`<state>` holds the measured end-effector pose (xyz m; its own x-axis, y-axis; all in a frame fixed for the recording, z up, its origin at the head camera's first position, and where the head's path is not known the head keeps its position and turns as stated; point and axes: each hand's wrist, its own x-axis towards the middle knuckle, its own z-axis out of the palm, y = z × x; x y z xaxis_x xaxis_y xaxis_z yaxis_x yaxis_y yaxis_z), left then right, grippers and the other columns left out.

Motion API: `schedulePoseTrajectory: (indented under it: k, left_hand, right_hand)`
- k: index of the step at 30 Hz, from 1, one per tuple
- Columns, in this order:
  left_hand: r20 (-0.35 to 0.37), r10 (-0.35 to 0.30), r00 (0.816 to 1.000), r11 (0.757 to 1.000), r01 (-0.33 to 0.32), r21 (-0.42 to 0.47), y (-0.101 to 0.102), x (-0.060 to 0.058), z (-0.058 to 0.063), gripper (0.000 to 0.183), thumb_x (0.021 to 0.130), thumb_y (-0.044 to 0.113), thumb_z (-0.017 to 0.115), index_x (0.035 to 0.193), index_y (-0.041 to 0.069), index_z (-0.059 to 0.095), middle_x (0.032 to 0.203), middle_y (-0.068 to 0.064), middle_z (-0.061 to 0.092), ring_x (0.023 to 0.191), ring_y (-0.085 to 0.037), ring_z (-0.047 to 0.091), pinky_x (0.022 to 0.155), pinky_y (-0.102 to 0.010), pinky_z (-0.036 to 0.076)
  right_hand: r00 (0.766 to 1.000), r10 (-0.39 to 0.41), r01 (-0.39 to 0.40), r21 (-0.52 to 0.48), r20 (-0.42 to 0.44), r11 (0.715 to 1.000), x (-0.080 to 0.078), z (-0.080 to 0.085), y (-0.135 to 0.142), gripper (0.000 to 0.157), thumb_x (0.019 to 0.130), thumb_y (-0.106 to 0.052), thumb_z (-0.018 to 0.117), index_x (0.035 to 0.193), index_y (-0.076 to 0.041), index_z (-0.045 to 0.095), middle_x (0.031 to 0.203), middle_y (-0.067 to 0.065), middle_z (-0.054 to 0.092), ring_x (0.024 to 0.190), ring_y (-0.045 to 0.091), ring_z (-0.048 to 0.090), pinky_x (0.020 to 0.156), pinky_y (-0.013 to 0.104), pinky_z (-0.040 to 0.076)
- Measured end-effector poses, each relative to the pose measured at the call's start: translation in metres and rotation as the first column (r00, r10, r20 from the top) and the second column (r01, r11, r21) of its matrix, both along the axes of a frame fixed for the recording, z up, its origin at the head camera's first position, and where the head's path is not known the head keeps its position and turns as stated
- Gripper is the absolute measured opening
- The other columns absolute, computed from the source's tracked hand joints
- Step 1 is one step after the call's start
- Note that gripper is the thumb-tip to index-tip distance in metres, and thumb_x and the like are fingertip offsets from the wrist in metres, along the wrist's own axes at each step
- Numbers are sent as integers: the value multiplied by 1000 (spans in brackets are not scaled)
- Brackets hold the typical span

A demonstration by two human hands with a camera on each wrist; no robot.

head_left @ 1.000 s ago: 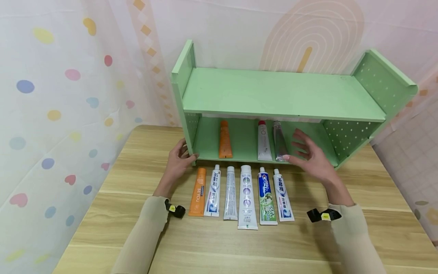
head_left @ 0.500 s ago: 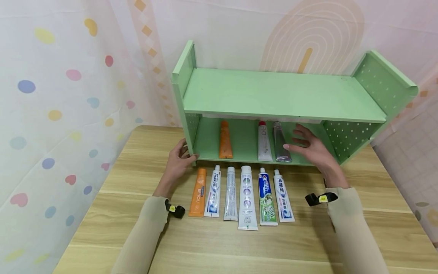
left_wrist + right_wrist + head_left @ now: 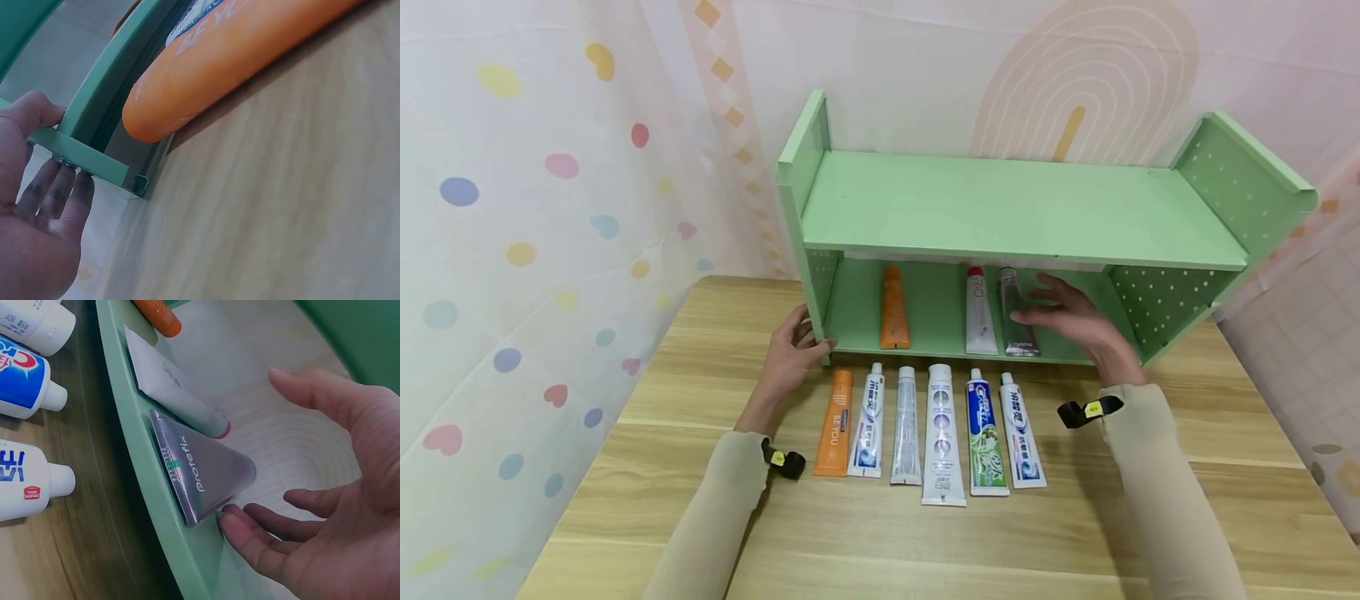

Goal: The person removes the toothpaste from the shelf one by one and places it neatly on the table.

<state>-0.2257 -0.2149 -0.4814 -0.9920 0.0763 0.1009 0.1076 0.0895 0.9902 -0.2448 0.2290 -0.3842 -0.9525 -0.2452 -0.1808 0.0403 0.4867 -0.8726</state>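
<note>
A green two-tier shelf (image 3: pixel 1022 204) stands on the table. My left hand (image 3: pixel 793 343) grips the front edge of its left side panel, thumb on one face and fingers on the other, as the left wrist view shows. On the lower tier lie an orange tube (image 3: pixel 893 308), a white tube with a red cap (image 3: pixel 980 312) and a dark silver Protefix tube (image 3: pixel 209 472). My right hand (image 3: pixel 1067 317) is at the Protefix tube's right side, thumb apart from loosely bent fingers. In the right wrist view, a fingertip (image 3: pixel 232 515) comes right at the tube's edge.
In front of the shelf, several tubes lie in a row on the wooden table (image 3: pixel 865 542): an orange BE YOU tube (image 3: pixel 833 425), white toothpaste tubes (image 3: pixel 943 437) and a blue-green Crest tube (image 3: pixel 987 433). A patterned curtain (image 3: pixel 587 167) hangs behind.
My right hand has moved slightly left and deeper over the lower tier, off the Protefix tube's bottom end. That tube's bottom has shifted a little to the right. The left hand stays put.
</note>
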Motion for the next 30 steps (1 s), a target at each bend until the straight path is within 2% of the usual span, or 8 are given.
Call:
schedulePoseTrajectory:
  k: [9,15,19,23,27,30]
  left_hand:
    - [5,2,1000,1000,-2,11,0,-1,0,78,91,-4,68,159,16,36,159,-19,43,145,-37,46,112,-42,51]
    - [2,15,1000,1000,-15,-5,-1,2,3,79,91,-3,69,159,17,36,159,-19,42,145,-37,46,114,-44,50]
    - [5,15,1000,1000,-15,-3,-2,1,2,80,90,-3,70,160,17,35,160,-19,41,146,-37,45,115,-45,49]
    - [2,11,1000,1000,-11,1,-2,0,1,79,91,-3,70,159,18,36,159,-18,42,145,-36,46,114,-44,50]
    - [-6,2,1000,1000,-2,-2,-1,0,-1,78,91,-3,69,159,18,37,159,-17,42,145,-36,46,114,-44,50]
    - [-10,-3,1000,1000,3,1,-1,-1,-1,78,91,-4,69,159,17,37,159,-18,42,145,-36,46,114,-45,49]
  right_hand:
    - [1000,0,0,8,12,1000,-10,-8,-5,94,93,-22,75,164,-6,16,161,27,35,148,45,35,125,63,30]
    - [998,-60,62,109,-29,992,-16,-13,-16,90,91,-22,77,162,-5,26,157,28,40,143,45,40,121,62,38]
    - [995,-101,104,151,-23,983,-18,-15,-23,87,89,-19,78,160,-5,30,155,28,41,139,45,44,117,58,44]
    - [998,-62,63,139,-12,988,-20,-16,-25,83,91,-15,75,160,-3,30,151,31,45,130,44,52,102,46,55]
    - [1000,4,-7,105,25,994,-21,-15,-22,82,93,-13,72,161,-1,28,151,33,46,126,41,56,89,31,55]
    - [997,30,-36,93,66,995,-20,-12,-18,81,95,-15,70,161,-1,25,154,31,43,125,38,55,84,25,54]
